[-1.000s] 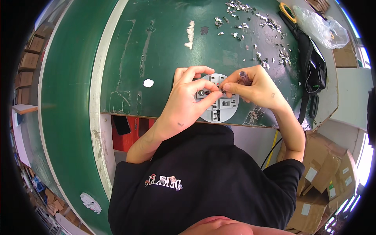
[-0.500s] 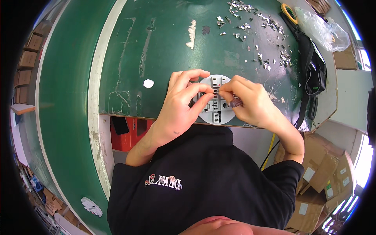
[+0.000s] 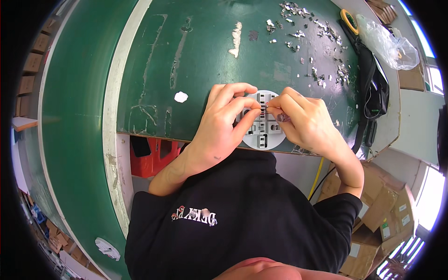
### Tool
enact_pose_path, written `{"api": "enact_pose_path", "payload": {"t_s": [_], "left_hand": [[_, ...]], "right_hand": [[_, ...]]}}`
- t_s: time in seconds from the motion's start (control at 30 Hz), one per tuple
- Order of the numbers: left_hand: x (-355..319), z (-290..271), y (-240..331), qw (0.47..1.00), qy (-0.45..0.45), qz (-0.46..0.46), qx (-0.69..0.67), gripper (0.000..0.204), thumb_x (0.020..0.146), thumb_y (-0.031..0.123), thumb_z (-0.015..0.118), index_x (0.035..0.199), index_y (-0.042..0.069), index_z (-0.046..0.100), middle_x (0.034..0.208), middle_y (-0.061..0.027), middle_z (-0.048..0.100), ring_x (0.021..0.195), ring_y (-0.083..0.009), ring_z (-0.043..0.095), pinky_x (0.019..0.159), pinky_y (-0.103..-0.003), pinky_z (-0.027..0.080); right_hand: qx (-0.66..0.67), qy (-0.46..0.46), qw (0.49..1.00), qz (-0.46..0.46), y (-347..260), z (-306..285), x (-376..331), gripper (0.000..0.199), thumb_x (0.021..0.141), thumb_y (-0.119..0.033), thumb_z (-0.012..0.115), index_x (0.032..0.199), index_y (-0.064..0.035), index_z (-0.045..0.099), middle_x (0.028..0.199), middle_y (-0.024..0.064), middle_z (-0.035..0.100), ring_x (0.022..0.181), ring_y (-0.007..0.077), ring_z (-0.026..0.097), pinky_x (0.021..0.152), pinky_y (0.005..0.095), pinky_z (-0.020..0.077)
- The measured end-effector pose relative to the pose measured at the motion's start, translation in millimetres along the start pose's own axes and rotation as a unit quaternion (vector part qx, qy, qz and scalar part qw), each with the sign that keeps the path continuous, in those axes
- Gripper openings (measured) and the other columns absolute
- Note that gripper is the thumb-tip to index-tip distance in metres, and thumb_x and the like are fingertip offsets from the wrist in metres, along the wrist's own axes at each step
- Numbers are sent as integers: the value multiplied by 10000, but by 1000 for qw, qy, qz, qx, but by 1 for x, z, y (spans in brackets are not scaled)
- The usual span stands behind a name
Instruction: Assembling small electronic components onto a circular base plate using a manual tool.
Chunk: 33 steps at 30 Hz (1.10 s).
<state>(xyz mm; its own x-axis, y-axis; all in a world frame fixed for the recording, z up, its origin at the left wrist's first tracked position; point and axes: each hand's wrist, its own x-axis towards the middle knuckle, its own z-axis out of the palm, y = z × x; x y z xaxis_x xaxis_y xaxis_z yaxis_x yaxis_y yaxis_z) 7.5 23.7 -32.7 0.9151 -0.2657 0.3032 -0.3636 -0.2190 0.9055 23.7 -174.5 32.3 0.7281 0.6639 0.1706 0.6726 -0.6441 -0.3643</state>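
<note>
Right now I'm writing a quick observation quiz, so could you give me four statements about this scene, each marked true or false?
1. The left hand and right hand are both at the round grey disc. True.
2. The dark handle is in the left hand. False: the right hand holds the dark handle.
3. The small metal pieces lie beyond the hands, toward the right. True.
4. The clear plastic bag is left of them. False: the clear plastic bag is to their right.
</note>
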Motion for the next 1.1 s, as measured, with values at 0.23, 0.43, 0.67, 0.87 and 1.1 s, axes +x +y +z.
{"api": "enact_pose_path", "payload": {"t_s": [0.23,0.43,0.67,0.87,1.1], "left_hand": [[0,0,-2,1000,-3,9,4,114,822,-18,695,929,14,672,1202,-71,602,1026,-204,509,884,-295,445],[-1,1,-3,1000,4,22,11,112,822,-18,694,926,14,670,1205,-73,598,1029,-205,507,873,-298,447],[-2,1,-5,999,4,35,14,109,827,-17,690,928,18,669,1211,-72,593,1024,-202,499,846,-291,439],[-3,0,-5,1000,-3,26,8,95,839,-7,684,927,25,668,1212,-69,592,1020,-199,490,824,-277,427],[-1,-1,-6,1000,-11,23,6,86,848,5,680,930,28,667,1212,-68,589,1021,-199,484,821,-277,422]], "right_hand": [[-12,-8,1000,-28,1,5,0,241,681,70,632,900,-5,566,787,72,550,512,211,450,488,293,413],[-77,-38,995,-56,-6,8,3,207,703,39,620,885,-16,540,790,77,532,528,212,465,491,297,427],[-101,-63,989,-83,-8,10,5,149,773,-31,615,875,-18,506,794,93,494,538,219,501,484,316,451],[42,-31,998,-19,-3,4,1,252,678,98,605,905,6,543,811,112,547,522,243,473,481,328,427],[6,-46,999,-15,-7,10,3,279,674,112,604,927,2,561,825,110,562,529,251,487,496,338,438]]}}
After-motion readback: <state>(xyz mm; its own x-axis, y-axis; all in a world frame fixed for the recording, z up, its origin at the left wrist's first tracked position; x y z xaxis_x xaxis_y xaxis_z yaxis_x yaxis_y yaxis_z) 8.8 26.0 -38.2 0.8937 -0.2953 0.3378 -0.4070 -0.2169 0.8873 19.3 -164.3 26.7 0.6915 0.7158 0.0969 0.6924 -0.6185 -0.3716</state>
